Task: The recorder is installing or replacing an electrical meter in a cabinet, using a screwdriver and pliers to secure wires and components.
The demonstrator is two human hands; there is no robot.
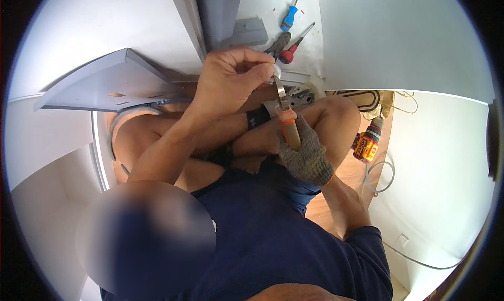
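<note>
My bare left hand (228, 80) is raised above my crossed legs, thumb and forefinger pinching a small whitish piece (276, 71). Its exact kind is too small to make out. A grey knit work glove with an orange cuff covers my right hand (307, 154). In that hand is a knife (289, 127) with an orange and tan handle, pointing away from me. Its metal blade (280, 88) reaches up to the whitish piece by my left fingertips. Whether the blade touches the piece, I cannot tell.
Beyond my hands lie a blue screwdriver (289, 18), a red-handled screwdriver (295, 49) and dark pliers (279, 43). A grey panel (110, 83) leans at the left. A yellow-and-red power drill (367, 143) lies right of my knee. White cabinet walls (399, 38) close in around me.
</note>
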